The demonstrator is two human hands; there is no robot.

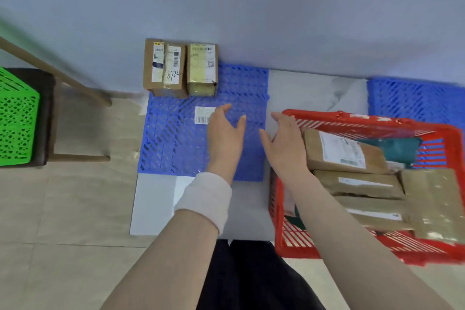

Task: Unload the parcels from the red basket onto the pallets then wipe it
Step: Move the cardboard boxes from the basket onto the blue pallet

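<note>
Both hands are seen open and empty. The left hand [225,133] is spread above the near blue pallet [176,143]. The right hand [284,145] is stretched with straight fingers at the corner of the red basket [334,116] nearest that pallet. Whether it touches anything cannot be told.

The red basket is set on the floor just beside the near blue pallet and is judged far from unloaded. Several brown parcels are stacked in it, with a teal parcel [395,148] behind them. A second blue pallet [412,100] is seen beyond the basket, and a green basket [17,121] is perched on a dark stool [47,98] well to the left.

The step in hand is taken to be the fetching of the next parcel. The topmost labelled parcel [344,151] is best taken first, since the others are pinned beneath it. It should be gripped by both long edges and lifted clear of the rim before being swung across, so that the basket is not dragged.

Two brown parcels, one [164,68] touching the other [202,69], are stood upright at the pallet's far edge against the wall. The row is best carried on beside them, so that the near half is left free for later parcels.

A white barcode label [204,114] is seen on the pallet by the left hand. Whether it belongs to a flat blue parcel or lies loose cannot be told, and nothing should be set on it until that is known.
</note>
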